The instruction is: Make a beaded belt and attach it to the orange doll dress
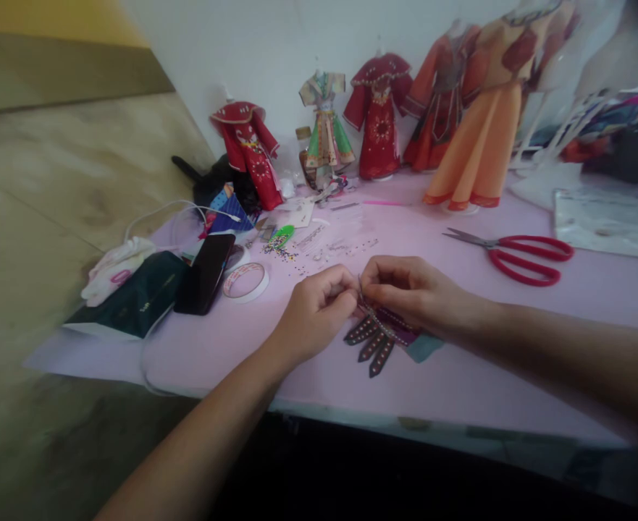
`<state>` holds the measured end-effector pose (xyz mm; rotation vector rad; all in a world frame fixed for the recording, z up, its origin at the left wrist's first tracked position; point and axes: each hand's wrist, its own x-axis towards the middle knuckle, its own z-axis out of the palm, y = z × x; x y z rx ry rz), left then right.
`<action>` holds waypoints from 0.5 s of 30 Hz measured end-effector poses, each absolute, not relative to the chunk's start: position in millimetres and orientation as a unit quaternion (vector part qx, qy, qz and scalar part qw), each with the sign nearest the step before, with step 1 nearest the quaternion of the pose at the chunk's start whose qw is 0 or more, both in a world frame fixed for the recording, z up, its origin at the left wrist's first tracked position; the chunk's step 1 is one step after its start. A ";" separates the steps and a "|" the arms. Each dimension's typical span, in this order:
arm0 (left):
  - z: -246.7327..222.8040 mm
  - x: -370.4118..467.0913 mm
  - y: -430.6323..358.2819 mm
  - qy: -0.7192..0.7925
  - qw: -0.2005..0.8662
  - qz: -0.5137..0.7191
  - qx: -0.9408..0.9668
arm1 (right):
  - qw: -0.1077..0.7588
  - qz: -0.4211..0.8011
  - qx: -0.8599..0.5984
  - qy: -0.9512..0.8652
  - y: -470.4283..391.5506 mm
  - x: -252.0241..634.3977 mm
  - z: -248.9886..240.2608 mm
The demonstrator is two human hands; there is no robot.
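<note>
Both hands meet over a small beaded doll garment (390,329) of purple and teal cloth with dark, pointed, studded strips (376,347) hanging from it. My left hand (324,311) is closed in a pinch at the garment's upper left edge. Close beside it, my right hand (410,286) is closed too, thumb and forefinger pressed together near the same edge. Whether a needle or thread sits between the fingertips is too small to make out. Loose beads (279,250) lie beyond the hands, by a green dish (282,236).
Red-handled scissors (530,253) lie to the right, blades pointing left. A tape roll (245,282), black phone (206,275) and dark green box (134,293) are on the left. Dressed doll forms, including one in an orange skirt (471,152), stand along the wall.
</note>
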<state>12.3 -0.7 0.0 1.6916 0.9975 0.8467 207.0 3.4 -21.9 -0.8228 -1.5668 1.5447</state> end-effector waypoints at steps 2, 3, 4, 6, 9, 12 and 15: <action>-0.2 12.3 -2.2 0.416 0.465 0.340 0.704 | 0.388 0.598 -0.322 -0.623 3.3 206.5 -21.0; 0.0 12.4 -3.1 0.419 0.454 0.336 0.711 | 0.390 0.599 -0.319 -0.623 3.3 206.2 -20.3; 0.4 12.7 -4.0 0.424 0.443 0.332 0.717 | 0.391 0.600 -0.315 -0.623 3.3 206.1 -19.6; 1.8 13.6 -5.8 0.437 0.416 0.325 0.728 | 0.390 0.602 -0.312 -0.623 3.1 206.1 -18.3; 4.1 15.4 -7.9 0.452 0.377 0.321 0.742 | 0.388 0.593 -0.313 -0.632 2.6 206.7 -17.2; 5.3 16.2 -8.7 0.454 0.355 0.317 0.753 | 0.382 0.586 -0.316 -0.641 2.5 207.5 -18.0; 5.6 15.6 -8.7 0.451 0.349 0.316 0.758 | 0.376 0.585 -0.319 -0.644 3.0 207.5 -19.9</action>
